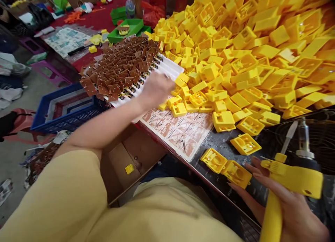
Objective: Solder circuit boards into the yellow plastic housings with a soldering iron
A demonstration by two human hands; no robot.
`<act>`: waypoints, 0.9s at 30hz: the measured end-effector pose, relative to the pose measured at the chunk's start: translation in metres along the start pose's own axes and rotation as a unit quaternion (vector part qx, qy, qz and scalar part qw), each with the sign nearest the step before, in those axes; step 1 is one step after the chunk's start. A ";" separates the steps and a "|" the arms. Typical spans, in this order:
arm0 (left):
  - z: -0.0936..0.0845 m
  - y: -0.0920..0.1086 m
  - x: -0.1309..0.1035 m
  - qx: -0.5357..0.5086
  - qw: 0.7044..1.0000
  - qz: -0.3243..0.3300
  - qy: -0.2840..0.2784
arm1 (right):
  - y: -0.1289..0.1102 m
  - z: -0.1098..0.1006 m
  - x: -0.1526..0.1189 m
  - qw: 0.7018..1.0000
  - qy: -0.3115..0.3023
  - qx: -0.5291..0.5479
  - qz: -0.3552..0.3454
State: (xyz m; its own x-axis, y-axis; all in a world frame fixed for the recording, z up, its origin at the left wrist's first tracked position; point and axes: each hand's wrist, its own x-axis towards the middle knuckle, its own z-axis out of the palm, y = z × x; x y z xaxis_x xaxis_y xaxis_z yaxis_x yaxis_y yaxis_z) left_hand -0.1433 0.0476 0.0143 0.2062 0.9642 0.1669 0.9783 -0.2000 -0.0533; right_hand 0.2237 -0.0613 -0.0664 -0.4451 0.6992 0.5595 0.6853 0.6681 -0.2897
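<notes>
My left hand (157, 90) is smeared by motion over the white tray (171, 67), beside the edge of a pile of yellow plastic cases; its fingers are unclear. Several brown circuit boards (123, 67) with thin wires and small black parts lie in rows on that tray. At the lower right my right hand (290, 203) wraps round a yellow soldering gun (295, 179), its metal tip pointing up and away. The fingertips of this hand also touch an open yellow case (237, 174). Another open case (214, 160) adjoins it on the black table edge.
A large heap of yellow cases (235, 57) covers the right and back of the table. A printed sheet (180, 130) lies in front. A blue basket (65, 107) stands left of the table. Below, an open cardboard box (115, 175) holds a small yellow piece (129, 169).
</notes>
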 end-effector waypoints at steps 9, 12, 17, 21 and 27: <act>-0.021 -0.090 0.034 0.035 0.993 -0.079 0.079 | -0.024 -0.009 0.016 0.999 -0.005 -0.052 0.010; -0.033 -0.064 0.015 -0.038 0.988 -0.098 0.115 | -0.022 -0.002 0.021 1.000 -0.013 -0.023 -0.001; -0.032 -0.064 0.014 -0.041 0.988 -0.117 0.095 | -0.024 0.018 0.030 0.998 -0.031 -0.003 -0.052; -0.010 -0.084 0.022 -0.012 0.998 -0.055 -0.002 | -0.029 0.026 0.031 0.997 -0.030 -0.008 -0.077; 0.003 -0.097 0.041 0.000 0.996 -0.076 0.044 | -0.026 0.025 0.027 0.997 -0.024 -0.028 -0.070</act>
State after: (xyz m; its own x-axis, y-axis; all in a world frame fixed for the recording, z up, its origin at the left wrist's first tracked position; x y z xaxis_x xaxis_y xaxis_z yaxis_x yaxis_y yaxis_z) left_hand -0.2300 0.1073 0.0233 0.0558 0.9643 0.2589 0.9984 -0.0521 -0.0212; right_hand 0.1794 -0.0534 -0.0630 -0.5648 0.6118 0.5538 0.6444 0.7462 -0.1672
